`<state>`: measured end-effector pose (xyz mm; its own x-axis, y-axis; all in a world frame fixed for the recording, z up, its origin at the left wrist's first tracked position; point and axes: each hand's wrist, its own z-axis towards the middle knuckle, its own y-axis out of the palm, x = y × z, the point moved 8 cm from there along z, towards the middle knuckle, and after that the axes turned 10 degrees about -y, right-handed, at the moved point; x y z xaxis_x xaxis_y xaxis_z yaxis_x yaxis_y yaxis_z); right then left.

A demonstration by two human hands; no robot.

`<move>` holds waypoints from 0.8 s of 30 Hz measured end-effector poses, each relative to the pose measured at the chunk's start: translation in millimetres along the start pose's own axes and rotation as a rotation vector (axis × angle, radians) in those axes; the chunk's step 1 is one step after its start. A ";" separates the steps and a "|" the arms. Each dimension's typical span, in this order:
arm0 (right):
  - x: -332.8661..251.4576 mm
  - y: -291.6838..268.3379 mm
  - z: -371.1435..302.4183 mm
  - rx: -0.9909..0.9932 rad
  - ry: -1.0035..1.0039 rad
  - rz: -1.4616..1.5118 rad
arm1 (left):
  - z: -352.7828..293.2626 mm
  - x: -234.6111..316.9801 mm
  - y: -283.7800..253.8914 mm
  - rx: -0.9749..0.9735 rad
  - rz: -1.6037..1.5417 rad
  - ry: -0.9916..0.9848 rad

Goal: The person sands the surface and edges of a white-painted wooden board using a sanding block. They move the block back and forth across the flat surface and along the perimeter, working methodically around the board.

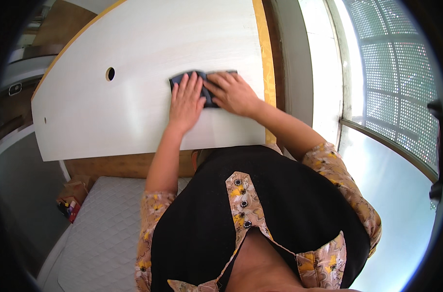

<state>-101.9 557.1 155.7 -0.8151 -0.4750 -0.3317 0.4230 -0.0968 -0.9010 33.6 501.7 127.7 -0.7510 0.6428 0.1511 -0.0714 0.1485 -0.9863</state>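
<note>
A dark blue-grey cloth (211,100) lies rumpled on a white board (134,112), with a raised fold near its middle. My left hand (186,100) rests on the left part of the cloth, fingers stretched out and slightly spread. From the right, my right hand (235,94) lies over the cloth, its fingers pointing left and nearly meeting the left fingertips. Both hands press from above; any cloth tucked under the right fingers is hidden.
The board has a round hole (110,74) and a yellow edge strip (264,53). Below left lies a quilted pale mattress (109,228), with a brown box (74,192) beside it. On the right stands a window with a perforated screen (399,73).
</note>
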 end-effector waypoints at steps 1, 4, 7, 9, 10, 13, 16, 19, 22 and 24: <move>-12.7 -3.3 -17.4 0.012 -0.015 0.015 | -17.5 10.9 2.7 -0.035 -0.009 0.014; -45.8 -5.3 -61.8 -0.064 -0.080 0.065 | -66.3 38.1 9.0 -0.138 -0.073 0.054; -52.1 -2.7 -72.8 -0.092 -0.060 0.114 | -76.9 45.6 3.7 -0.088 -0.113 0.113; -43.1 -3.6 -64.2 -0.059 -0.028 0.063 | -61.6 42.0 1.0 -0.052 -0.120 0.158; -37.2 -1.3 -56.9 -0.068 -0.009 0.046 | -49.8 36.8 0.8 -0.045 -0.104 0.158; -11.9 -4.1 -33.9 0.010 0.042 -0.036 | -8.5 23.0 -5.4 0.029 -0.092 0.212; 5.6 -2.1 -14.8 0.020 0.035 -0.133 | 22.2 7.6 -12.6 0.073 -0.075 0.268; 15.7 0.1 -5.3 0.006 -0.007 -0.204 | 35.1 -2.5 -18.7 0.133 -0.002 0.285; 18.4 0.1 -6.7 -0.002 -0.041 -0.240 | 31.3 0.8 -22.7 0.186 -0.009 0.358; 16.2 1.3 -9.5 -0.029 -0.067 -0.253 | 26.5 5.0 -21.3 0.181 -0.050 0.406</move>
<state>-118.4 557.6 146.4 -0.8650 -0.4959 -0.0763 0.1964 -0.1949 -0.9609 13.9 481.8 147.8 -0.4277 0.8864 0.1773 -0.2418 0.0768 -0.9673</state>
